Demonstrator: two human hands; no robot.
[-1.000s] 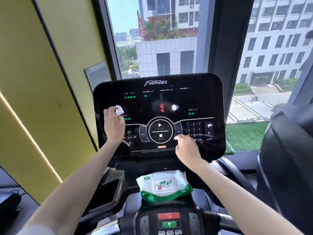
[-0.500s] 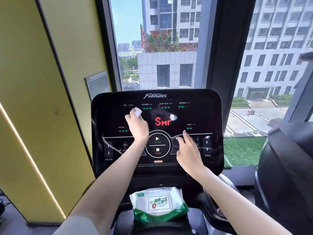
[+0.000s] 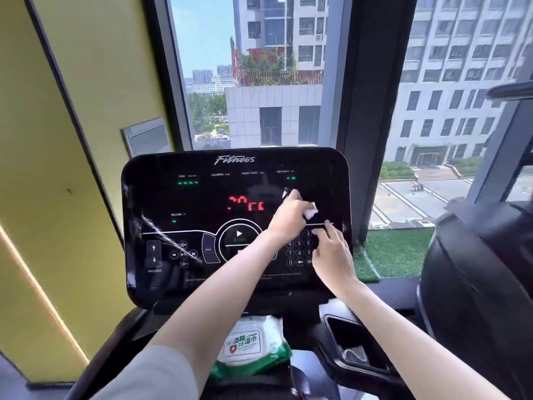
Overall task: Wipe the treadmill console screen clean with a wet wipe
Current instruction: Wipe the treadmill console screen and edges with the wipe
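Note:
The black glossy treadmill console screen (image 3: 202,203) stands upright in front of me, lit with red digits and green marks. My left hand (image 3: 288,216) reaches across to its right half and grips a small white wet wipe (image 3: 311,210), pressing it against the glass beside the red digits. My right hand (image 3: 331,252) rests on the number keypad area at the lower right, fingers spread and touching the panel. A wet streak shows at the lower left of the screen.
A green and white pack of wet wipes (image 3: 248,347) lies on the ledge under the console. A black cup holder tray (image 3: 350,346) sits to its right. A yellow wall (image 3: 57,168) is on the left, a window behind, a dark machine (image 3: 476,284) on the right.
My left hand has swept the wipe from the left side of the screen across to the right side. My right hand has shifted right onto the keypad. The red display changed.

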